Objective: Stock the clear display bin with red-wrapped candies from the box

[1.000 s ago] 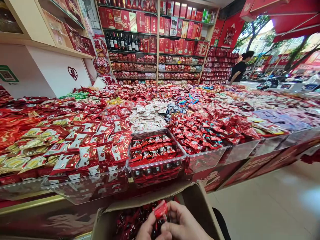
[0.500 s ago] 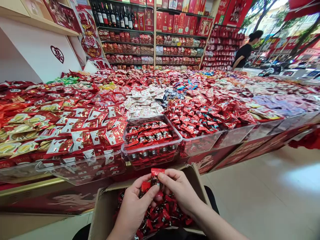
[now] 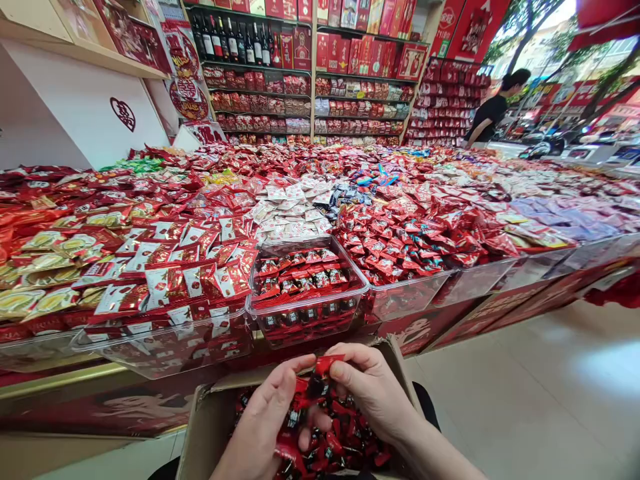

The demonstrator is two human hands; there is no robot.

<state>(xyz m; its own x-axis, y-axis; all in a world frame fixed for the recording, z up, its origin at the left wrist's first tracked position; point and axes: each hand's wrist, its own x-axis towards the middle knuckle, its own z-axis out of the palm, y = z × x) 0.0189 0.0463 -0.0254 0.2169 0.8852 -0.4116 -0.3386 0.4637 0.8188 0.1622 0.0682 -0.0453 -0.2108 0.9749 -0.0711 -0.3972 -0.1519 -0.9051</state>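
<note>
Pinched between the thumb and fingers of my right hand (image 3: 373,387) is a small red and dark wrapped candy (image 3: 320,379). My left hand (image 3: 267,417) is cupped beside it, its forefinger reaching toward that candy. More red wrapped candies (image 3: 295,419) rest in the left palm, with curled fingertips partly seen and blurred beneath them. Both hands are above an open cardboard box (image 3: 213,413) holding a heap of similar candies (image 3: 345,433). Just beyond the box, a clear plastic bin (image 3: 307,308) contains the same kind of candy laid in rows.
Bins of packaged sweets (image 3: 400,233) cover the wide display counter, with a clear bin (image 3: 165,343) overhanging at front left. Shelves of bottles (image 3: 233,43) and red boxes stand behind. A person in black (image 3: 487,117) is at the far right. Tiled floor (image 3: 500,387) lies right.
The candy in my right hand has tipped and shifted slightly lower. My left thumb has come off it and lifted, so the left hand is more spread. The view has shifted a little.
</note>
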